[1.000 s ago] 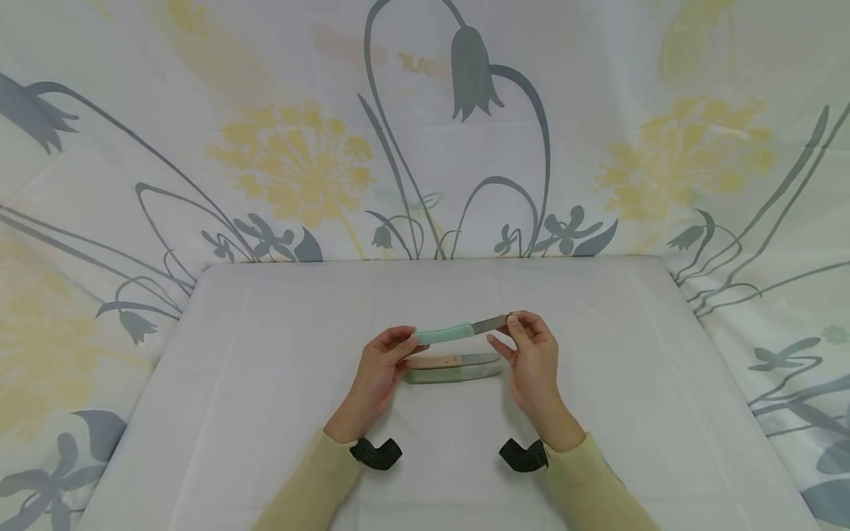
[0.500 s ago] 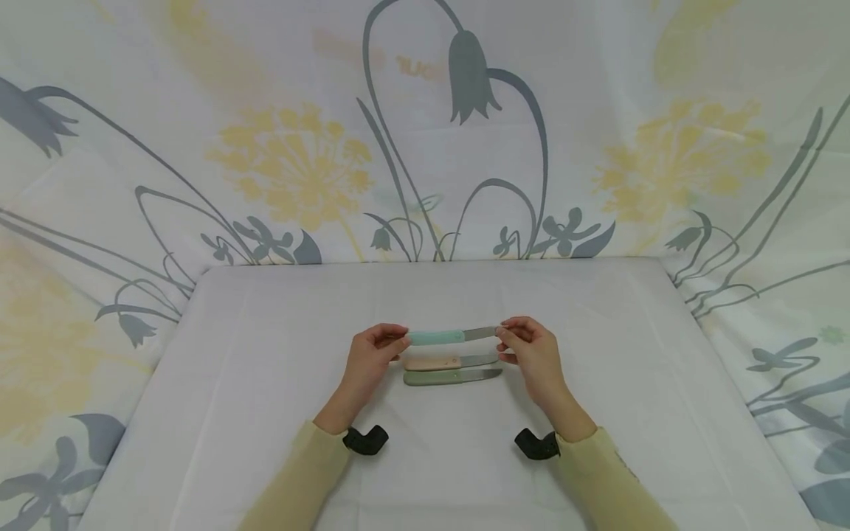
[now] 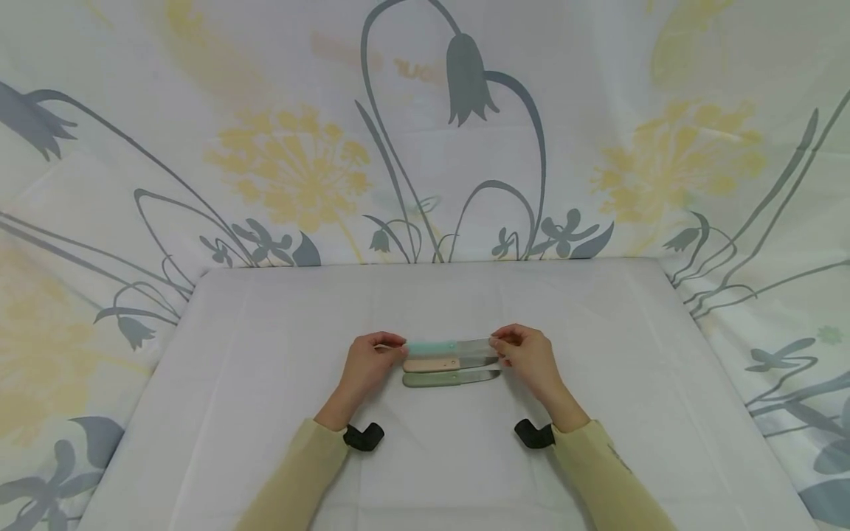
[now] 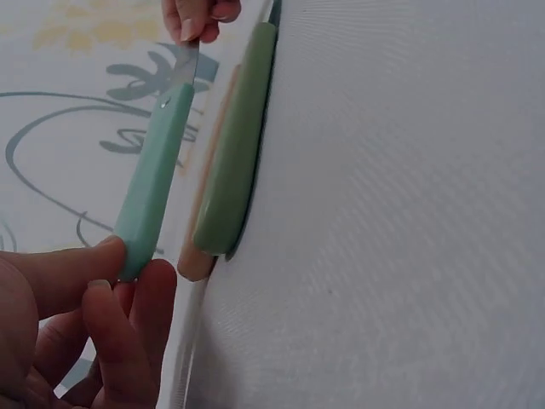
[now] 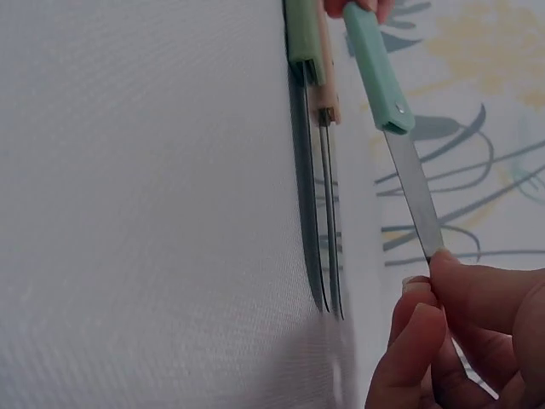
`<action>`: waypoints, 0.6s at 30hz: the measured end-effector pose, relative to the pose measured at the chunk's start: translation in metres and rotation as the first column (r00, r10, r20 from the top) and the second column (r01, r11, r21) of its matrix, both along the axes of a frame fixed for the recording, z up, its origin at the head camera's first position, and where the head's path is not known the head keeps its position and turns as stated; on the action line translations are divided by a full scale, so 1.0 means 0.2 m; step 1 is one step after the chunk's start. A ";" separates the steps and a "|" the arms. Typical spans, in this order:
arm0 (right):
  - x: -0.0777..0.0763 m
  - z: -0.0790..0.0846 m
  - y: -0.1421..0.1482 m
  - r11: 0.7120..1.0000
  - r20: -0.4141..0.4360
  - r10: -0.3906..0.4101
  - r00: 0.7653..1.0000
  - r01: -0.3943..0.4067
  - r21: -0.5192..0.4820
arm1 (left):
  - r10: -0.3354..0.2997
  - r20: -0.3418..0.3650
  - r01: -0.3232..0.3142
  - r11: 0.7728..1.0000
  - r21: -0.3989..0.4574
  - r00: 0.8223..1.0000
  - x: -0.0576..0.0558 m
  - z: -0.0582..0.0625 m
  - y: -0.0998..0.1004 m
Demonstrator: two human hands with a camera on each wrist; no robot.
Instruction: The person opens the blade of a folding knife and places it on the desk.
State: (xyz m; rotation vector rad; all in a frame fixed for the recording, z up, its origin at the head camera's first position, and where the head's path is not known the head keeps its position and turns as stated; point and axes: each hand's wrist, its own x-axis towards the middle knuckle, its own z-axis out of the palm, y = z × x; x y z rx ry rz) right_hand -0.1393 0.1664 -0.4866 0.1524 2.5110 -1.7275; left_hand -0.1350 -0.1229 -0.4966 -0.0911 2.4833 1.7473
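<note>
A folding knife with a mint-green handle (image 3: 430, 348) is held level between both hands, blade pointing right. My left hand (image 3: 367, 366) pinches the handle's end between thumb and fingers. At the other end, my right hand (image 3: 531, 360) pinches the blade tip; the right wrist view shows its thumb on the blade (image 5: 417, 200). Nearer the person, a knife with a pale wooden handle (image 3: 430, 365) and one with an olive-green handle (image 3: 430, 379) lie side by side, blades also to the right. In the left wrist view the olive handle (image 4: 234, 153) partly hides the wooden one.
A white cloth covers the table (image 3: 265, 413). Behind it hangs a curtain (image 3: 564, 147) with grey and yellow flower prints. Black wrist-worn devices (image 3: 364, 437) sit at both cuffs.
Both hands have lowered the mint-green knife toward the other two and levelled it from its earlier tilt. The two knives on the table stay in place.
</note>
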 end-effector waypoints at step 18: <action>-0.02 -0.07 0.00 0.976 -0.020 0.039 0.999 -0.034 0.213 | 0.019 -0.002 -0.019 0.997 -0.081 1.000 -0.01 -0.04 0.03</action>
